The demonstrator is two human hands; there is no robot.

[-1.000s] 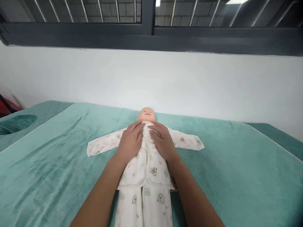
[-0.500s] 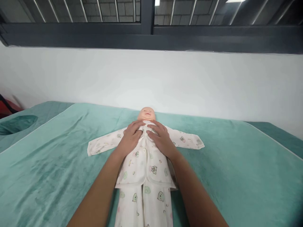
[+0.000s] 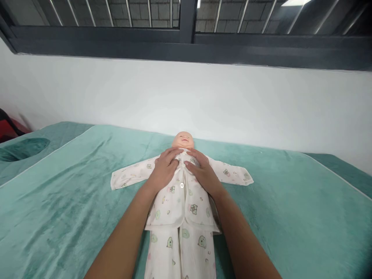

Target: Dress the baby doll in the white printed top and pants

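Note:
A baby doll [image 3: 183,139] lies on its back on a teal blanket [image 3: 72,201], head away from me, sleeves spread out. It wears a white printed top [image 3: 174,201] and matching trousers [image 3: 180,252]. My left hand [image 3: 163,169] and my right hand [image 3: 203,172] both rest on the doll's upper chest, just below the neck. Their fingertips are bent inward and meet at the top's front opening, pinching the cloth there. A small snap [image 3: 182,185] shows on the front just below my hands.
The blanket covers a wide bed against a white wall [image 3: 203,100], with a dark barred window frame [image 3: 186,42] above. A darker teal pillow or fold [image 3: 20,149] lies at the far left, beside something red [image 3: 8,130].
Both hands have crept slightly up the chest toward the collar, fingers curling in more. The view has shifted a little to the right. The snap below my hands has come into sight.

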